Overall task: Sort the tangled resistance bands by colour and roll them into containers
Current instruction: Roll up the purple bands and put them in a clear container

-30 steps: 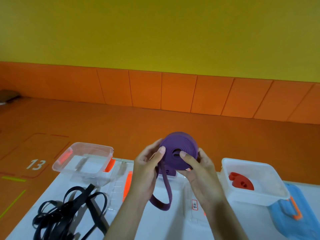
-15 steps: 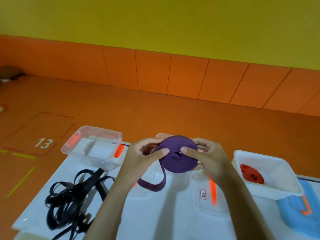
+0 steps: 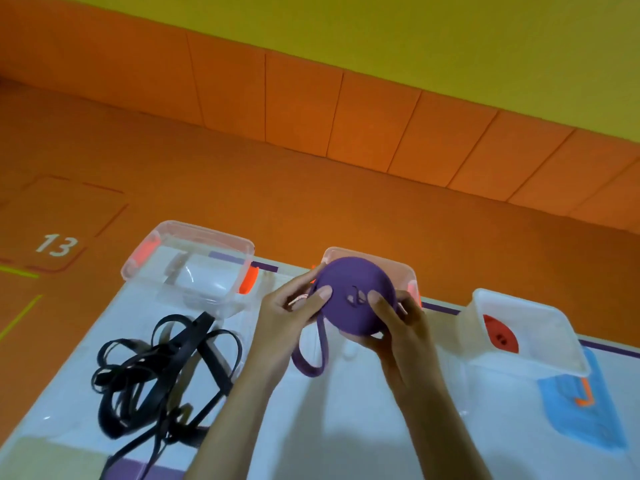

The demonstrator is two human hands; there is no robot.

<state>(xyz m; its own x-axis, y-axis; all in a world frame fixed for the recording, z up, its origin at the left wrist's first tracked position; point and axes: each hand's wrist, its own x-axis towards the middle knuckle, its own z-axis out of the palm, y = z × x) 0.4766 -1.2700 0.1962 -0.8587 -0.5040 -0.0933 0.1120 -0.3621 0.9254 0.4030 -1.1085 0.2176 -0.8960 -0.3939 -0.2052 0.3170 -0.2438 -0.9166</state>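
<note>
While both hands hold it up, I see the purple flat rubber resistance band (image 3: 349,292) wound into a tight round disc, its broad face turned toward the camera and a small crooked opening at the centre of the coil. It hangs directly in front of the middle clear plastic container (image 3: 401,268), covering most of that container's opening. I cannot tell whether the disc touches the rim. One loose loop of the same band (image 3: 311,362) hangs from the disc's left edge, on the near side of the container.

The left hand (image 3: 287,317) grips the disc's left edge, thumb flat on the face and fingers curled behind. The right hand (image 3: 398,327) cups the lower right edge, thumb pressing near the centre hole, fingers wrapped under and behind.

Left of the middle container stands another clear plastic tub with orange latches (image 3: 194,233). Nearer than that, still to the left, a tangled heap of black flat bands (image 3: 162,368) lies on the white tabletop (image 3: 381,427). Right of the middle container sits a white plastic tub (image 3: 540,327) holding a rolled red band (image 3: 500,336), with a blue lid (image 3: 581,420) just on its near side.
</note>
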